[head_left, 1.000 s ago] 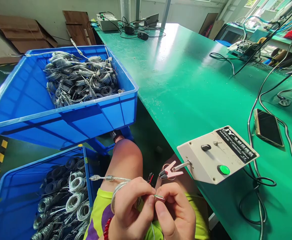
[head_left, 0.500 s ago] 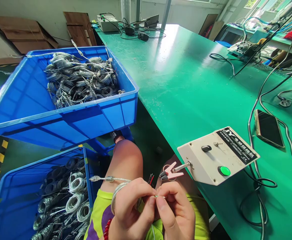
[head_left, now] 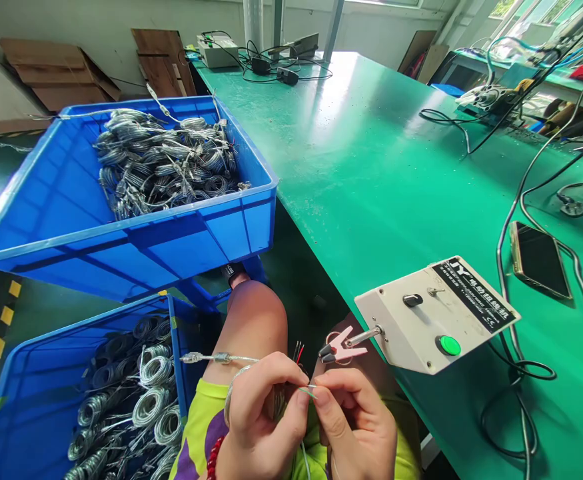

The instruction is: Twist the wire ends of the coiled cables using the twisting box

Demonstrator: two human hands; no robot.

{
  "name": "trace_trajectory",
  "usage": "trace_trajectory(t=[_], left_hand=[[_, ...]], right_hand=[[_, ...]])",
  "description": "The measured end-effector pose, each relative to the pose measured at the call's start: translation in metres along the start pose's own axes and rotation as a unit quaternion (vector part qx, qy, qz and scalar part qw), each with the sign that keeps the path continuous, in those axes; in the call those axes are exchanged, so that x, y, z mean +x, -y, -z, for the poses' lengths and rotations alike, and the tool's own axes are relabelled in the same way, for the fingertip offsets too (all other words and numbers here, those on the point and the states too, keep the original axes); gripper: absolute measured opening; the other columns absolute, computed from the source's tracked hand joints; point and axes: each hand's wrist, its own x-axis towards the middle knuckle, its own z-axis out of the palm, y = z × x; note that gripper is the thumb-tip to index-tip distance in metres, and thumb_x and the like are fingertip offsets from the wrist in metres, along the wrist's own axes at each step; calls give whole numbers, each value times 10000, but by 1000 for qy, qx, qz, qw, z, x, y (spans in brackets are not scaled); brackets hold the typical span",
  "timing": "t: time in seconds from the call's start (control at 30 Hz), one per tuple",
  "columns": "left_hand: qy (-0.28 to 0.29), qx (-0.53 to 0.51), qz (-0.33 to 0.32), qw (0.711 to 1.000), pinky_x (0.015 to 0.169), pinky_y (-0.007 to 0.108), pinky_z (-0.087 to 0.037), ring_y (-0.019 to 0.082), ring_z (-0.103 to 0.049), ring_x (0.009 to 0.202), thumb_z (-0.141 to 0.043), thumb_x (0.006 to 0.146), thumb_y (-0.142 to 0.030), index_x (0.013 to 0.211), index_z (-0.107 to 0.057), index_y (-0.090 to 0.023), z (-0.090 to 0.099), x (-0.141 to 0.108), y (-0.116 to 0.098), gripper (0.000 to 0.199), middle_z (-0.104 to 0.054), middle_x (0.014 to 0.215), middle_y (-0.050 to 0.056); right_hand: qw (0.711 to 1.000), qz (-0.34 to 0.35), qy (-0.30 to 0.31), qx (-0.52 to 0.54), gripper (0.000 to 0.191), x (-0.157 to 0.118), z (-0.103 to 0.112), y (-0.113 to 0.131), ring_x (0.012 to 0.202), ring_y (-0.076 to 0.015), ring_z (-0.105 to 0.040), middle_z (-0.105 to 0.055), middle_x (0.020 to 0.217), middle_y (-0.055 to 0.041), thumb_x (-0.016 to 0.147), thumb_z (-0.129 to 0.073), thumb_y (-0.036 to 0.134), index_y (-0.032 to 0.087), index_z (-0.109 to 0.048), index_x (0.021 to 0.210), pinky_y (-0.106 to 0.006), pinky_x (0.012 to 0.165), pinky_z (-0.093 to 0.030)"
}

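Observation:
My left hand [head_left: 266, 413] is closed, pinching thin wires at the stripped end of a coiled silvery cable [head_left: 236, 383]. A metal-ended connector [head_left: 191, 358] of that cable sticks out to the left, over my knee. Between my two hands runs a short green wire [head_left: 307, 392], with a pale strand beside it. The fingertips of my right hand [head_left: 356, 420] pinch the other end of these strands. Red and dark wire ends [head_left: 298, 352] stand up behind my left fingers. Just beyond my hands is a pink clip [head_left: 342, 347] on the shaft of a beige machine.
The beige machine [head_left: 421, 320] with a green button stands at the table edge. A phone [head_left: 541, 260] and black cords lie right of it on the green table [head_left: 371, 167]. Two blue bins, upper [head_left: 196, 230] and lower [head_left: 36, 347], hold coiled cables on my left.
My fingertips have drawn slightly apart, and more of the green wire shows between them. My right hand has shifted a little to the right. The camera view has moved slightly.

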Motion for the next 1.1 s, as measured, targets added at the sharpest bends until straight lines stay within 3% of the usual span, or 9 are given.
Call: trace_trajectory(t=[0.13, 0.47, 0.63, 0.77, 0.87, 0.93, 1.0, 1.1], left_hand=[[-5, 3, 0, 1000, 691, 218, -557, 146, -689, 731, -652, 1061, -118, 1160, -689, -269, -3, 1, 1, 185, -736, 904, 1], [-22, 15, 0, 1000, 646, 209, -543, 139, -678, 675, -629, 1080, -133, 1122, -696, -260, -9, 10, -2, 149, -728, 861, 2], [-12, 21, -6, 1000, 659, 221, -551, 154, -695, 707, -647, 1068, -133, 1126, -695, -258, -9, 9, 0, 146, -727, 857, 6], [-33, 6, 4, 999, 655, 221, -556, 155, -681, 711, -648, 1086, -139, 1104, -705, -243, -10, 9, 2, 120, -718, 858, 15], [-43, -23, 17, 999, 661, 224, -564, 155, -670, 707, -644, 1122, -177, 1101, -726, -236, -10, 11, 2, 103, -715, 848, 23], [-30, -59, 24, 998, 685, 234, -588, 163, -695, 723, -638, 1145, -217, 1129, -732, -246, -11, 14, 0, 99, -732, 854, 27], [-10, -99, 32, 995, 708, 241, -613, 165, -732, 733, -628, 1169, -250, 1176, -725, -267, -13, 17, -2, 99, -759, 865, 21], [7, -145, 43, 988, 714, 248, -638, 166, -761, 716, -591, 1203, -275, 1220, -712, -300, -15, 20, -5, 125, -784, 859, 6]], right_hand=[[1000, 0, -7, 0, 413, 2, 2, -2, 637, -169, -666, -785, 748, -42, 845, -1013, 607, 223, -865, 869, -260, 616, -546], [999, 36, -14, -8, 372, 11, 8, -4, 606, -143, -600, -757, 727, -19, 840, -1033, 554, 232, -850, 823, -245, 594, -513], [999, 28, -22, 28, 341, 15, 12, -18, 644, -148, -615, -741, 751, -5, 842, -1050, 467, 227, -808, 834, -242, 627, -524], [985, 56, 36, 157, 332, 29, 16, -31, 624, -128, -566, -637, 741, 34, 883, -1013, 385, 242, -716, 844, -226, 600, -486], [964, 3, 130, 233, 291, 40, 14, -27, 558, -114, -416, -508, 679, 58, 1002, -869, 508, 258, -736, 938, -235, 560, -401], [950, -32, 169, 262, 360, 45, 10, -18, 540, -116, -360, -473, 681, 57, 1032, -781, 625, 265, -786, 1038, -255, 543, -366], [941, -55, 178, 282, 468, 48, 6, -7, 526, -116, -341, -480, 693, 55, 1001, -768, 715, 278, -822, 1161, -273, 537, -356], [938, -87, 179, 284, 507, 50, 0, 5, 533, -122, -364, -492, 691, 55, 984, -797, 719, 310, -832, 1282, -291, 570, -393]])
